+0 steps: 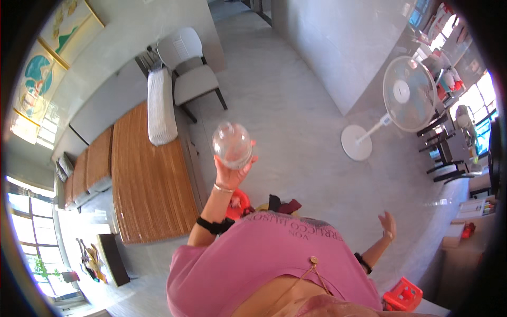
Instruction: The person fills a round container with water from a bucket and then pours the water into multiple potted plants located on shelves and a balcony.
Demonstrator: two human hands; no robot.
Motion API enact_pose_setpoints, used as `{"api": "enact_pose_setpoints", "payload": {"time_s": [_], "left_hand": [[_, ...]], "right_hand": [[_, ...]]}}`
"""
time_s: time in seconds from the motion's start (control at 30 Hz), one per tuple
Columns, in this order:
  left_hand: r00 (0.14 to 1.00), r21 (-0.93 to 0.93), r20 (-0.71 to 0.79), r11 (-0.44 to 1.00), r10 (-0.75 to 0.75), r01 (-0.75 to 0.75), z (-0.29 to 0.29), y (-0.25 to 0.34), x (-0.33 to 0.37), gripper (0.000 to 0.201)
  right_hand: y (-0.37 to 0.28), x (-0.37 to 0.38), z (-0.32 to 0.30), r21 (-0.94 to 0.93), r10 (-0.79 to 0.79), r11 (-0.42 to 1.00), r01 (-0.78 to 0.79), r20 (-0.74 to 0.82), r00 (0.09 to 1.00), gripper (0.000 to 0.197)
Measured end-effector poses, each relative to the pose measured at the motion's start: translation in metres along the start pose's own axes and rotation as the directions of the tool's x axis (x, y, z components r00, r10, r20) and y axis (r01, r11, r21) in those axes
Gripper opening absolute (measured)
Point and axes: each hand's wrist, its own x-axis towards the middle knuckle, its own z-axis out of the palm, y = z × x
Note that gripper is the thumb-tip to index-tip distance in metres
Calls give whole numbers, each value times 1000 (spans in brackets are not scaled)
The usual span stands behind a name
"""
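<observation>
My left hand (235, 169) is raised in front of me, its fingers wrapped around the lower part of a clear, rounded container (231, 142) with a narrower knob-like end pointing away. The container looks see-through; whether anything is inside I cannot tell. My right hand (388, 224) is held out at my right side with its fingers stretched, touching nothing. Below my left wrist, partly hidden by my pink shirt, is a red basket (238, 203) with dark and yellowish cloth-like things beside it.
A brown-cushioned sofa (150, 185) with a white ribbed armrest cover (161, 105) runs along the left. A grey chair (195, 82) stands beyond it. On the right are a white standing fan (364, 138), a shelf unit (465, 248) and another red basket (404, 296).
</observation>
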Motion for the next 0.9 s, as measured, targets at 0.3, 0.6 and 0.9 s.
{"api": "enact_pose_setpoints", "payload": {"time_s": [0.3, 0.6, 0.9], "left_hand": [[987, 142, -76, 981, 142, -130, -65, 68, 188, 95], [983, 99, -13, 979, 183, -181, -128, 168, 420, 89], [991, 21, -3, 990, 137, -137, -211, 257, 644, 86]], "right_hand": [[-492, 238, -133, 144, -817, 569, 810, -15, 576, 46], [-500, 464, -134, -138, -640, 760, 636, 14, 768, 50], [-528, 612, -173, -208, -176, 955, 210, 173, 969, 51]]}}
